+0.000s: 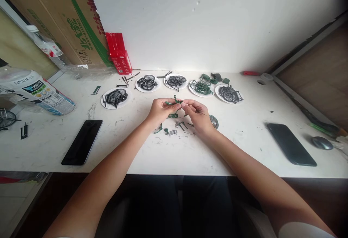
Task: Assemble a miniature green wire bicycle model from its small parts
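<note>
Both hands meet above the middle of the table. My left hand (161, 111) is closed, pinching a green model bicycle part (175, 98) that looks like a piece of the frame. Fingers of my right hand (199, 114) are pinched together on the same part; the exact contact is hidden. Beneath them lie small loose pieces: a green chain guard (173, 115), a curved green mudguard (158, 129), a grey wire rack (171, 132) and a green saddle (165, 131). A spoked wheel (214, 121) lies partly behind my right hand.
White paper plates (127, 102) with black and green bicycle parts form an arc behind. Green pieces (214, 77) sit at the back. A phone (82, 142) lies left, a dark slab (291, 144) and mouse (322, 143) right. A large bottle (40, 91) and red box (119, 54) stand left.
</note>
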Tool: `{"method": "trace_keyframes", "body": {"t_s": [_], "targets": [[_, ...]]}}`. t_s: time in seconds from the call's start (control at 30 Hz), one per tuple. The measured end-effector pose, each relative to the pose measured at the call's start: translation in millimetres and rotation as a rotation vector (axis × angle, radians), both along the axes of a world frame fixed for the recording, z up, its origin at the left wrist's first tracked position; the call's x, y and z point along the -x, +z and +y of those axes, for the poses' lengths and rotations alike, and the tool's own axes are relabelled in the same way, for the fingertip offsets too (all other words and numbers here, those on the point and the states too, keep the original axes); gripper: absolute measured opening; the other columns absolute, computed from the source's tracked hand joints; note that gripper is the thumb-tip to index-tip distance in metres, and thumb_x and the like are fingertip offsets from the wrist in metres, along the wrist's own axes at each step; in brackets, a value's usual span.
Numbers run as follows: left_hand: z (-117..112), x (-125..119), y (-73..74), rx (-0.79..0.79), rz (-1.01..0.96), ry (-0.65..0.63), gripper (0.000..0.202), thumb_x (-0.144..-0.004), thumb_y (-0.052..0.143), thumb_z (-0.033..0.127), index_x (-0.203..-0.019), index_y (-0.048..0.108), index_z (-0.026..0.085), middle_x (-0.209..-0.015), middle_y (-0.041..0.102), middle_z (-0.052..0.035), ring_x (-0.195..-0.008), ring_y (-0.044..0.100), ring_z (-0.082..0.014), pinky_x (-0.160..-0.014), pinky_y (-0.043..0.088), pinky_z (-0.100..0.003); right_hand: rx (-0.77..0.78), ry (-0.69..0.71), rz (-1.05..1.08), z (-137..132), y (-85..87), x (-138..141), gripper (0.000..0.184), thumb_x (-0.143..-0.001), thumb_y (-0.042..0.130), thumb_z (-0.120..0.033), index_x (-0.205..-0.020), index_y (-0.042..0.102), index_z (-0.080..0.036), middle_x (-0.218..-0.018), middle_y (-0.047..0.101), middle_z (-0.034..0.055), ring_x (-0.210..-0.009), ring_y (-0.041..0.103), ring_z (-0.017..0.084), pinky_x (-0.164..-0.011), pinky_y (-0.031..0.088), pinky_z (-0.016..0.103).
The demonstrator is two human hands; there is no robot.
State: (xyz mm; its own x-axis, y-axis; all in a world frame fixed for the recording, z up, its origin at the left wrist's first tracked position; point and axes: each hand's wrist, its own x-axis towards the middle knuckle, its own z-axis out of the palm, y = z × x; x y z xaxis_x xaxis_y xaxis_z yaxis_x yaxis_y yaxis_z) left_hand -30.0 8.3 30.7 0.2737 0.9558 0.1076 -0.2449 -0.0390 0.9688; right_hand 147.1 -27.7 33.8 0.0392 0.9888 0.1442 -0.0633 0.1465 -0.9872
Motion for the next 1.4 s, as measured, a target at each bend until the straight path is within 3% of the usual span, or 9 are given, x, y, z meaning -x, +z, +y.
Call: {"method": "trace_keyframes", "body": {"t_s": [0.13,0.3,0.67,0.87,1.03,1.4], "targets": [[-0.2,-0.9,-0.3,0.002,-0.009,0.001,0.049,-0.067,0.100,0.051,-0.100,0.088,0.017,-0.109,0.083,-0.0123,-0.094,0.074,-0.0231,-0.086,0.060,-0.035,-0.089,-0.034,-0.140,-1.5,-0.8,0.2,0.046,-0.088,0.082,-0.064,-0.103,0.077,-0.021,-0.064,0.026,-0.0075,-0.060,0.024,0.011,-0.057,0.026,0.030],[0.1,-0.8,-1.5,0.007,-0.006,-0.005,0.051,-0.067,0.100,0.051,-0.101,0.088,0.016,-0.110,0.083,-0.0131,-0.094,0.074,-0.0236,-0.086,0.059,-0.036,-0.156,-0.027,-0.167,-0.7,-3.2,1.0,0.048,-0.092,0.076,-0.067,-0.103,0.074,-0.021,-0.068,0.033,-0.0055,-0.064,0.031,0.013,-0.059,0.029,0.030],[0.7,-3.9,-2.4,0.051,-0.061,-0.023,0.053,-0.062,0.103,0.049,-0.098,0.087,0.014,-0.106,0.082,-0.0130,-0.092,0.074,-0.0224,-0.087,0.059,-0.037,-0.236,-0.065,-0.207,-3.6,-3.7,2.8,0.043,-0.098,0.070,-0.064,-0.101,0.068,-0.021,-0.068,0.037,-0.0055,-0.063,0.030,0.013,-0.059,0.031,0.030],[-2.4,-6.1,1.9,0.071,-0.078,-0.005,0.052,-0.061,0.103,0.047,-0.098,0.087,0.014,-0.105,0.083,-0.0131,-0.091,0.074,-0.0224,-0.086,0.058,-0.037,-0.238,-0.128,-0.226,-5.0,-5.0,-0.3,0.039,-0.096,0.076,-0.058,-0.104,0.076,-0.020,-0.067,0.027,-0.0068,-0.061,0.027,0.012,-0.058,0.029,0.030],[-4.3,-7.2,3.0,0.064,-0.076,0.000,0.051,-0.063,0.102,0.048,-0.098,0.087,0.015,-0.106,0.083,-0.0133,-0.092,0.074,-0.0228,-0.086,0.058,-0.037,-0.224,-0.165,-0.254,-6.8,-1.0,-1.1,0.046,-0.090,0.080,-0.063,-0.104,0.080,-0.019,-0.067,0.021,-0.0075,-0.060,0.023,0.012,-0.057,0.026,0.030],[-3.3,-7.1,-2.8,0.050,-0.081,-0.018,0.049,-0.067,0.101,0.048,-0.100,0.087,0.015,-0.104,0.083,-0.0126,-0.092,0.076,-0.0235,-0.090,0.059,-0.038,-0.182,-0.070,-0.213,-3.9,-0.2,-0.2,0.045,-0.094,0.074,-0.065,-0.101,0.072,-0.022,-0.067,0.028,-0.0069,-0.061,0.026,0.013,-0.057,0.030,0.030]]}}
